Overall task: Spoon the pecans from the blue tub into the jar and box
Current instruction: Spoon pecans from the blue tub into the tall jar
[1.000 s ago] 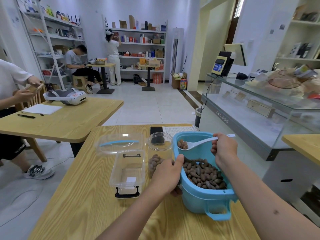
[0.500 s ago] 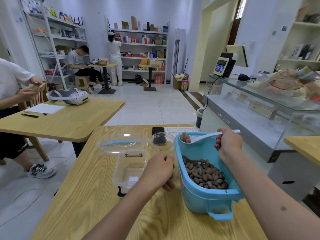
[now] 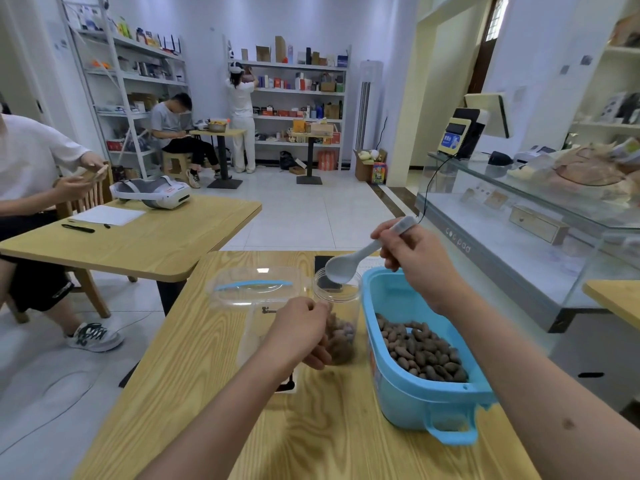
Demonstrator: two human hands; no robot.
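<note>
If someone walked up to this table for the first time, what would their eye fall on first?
Most likely the blue tub of brown pecans at the table's right. Next, the right hand tipping a pale spoon over the clear jar, which the left hand steadies. Just left of the jar sits the open clear box with its blue-handled lid.
</note>
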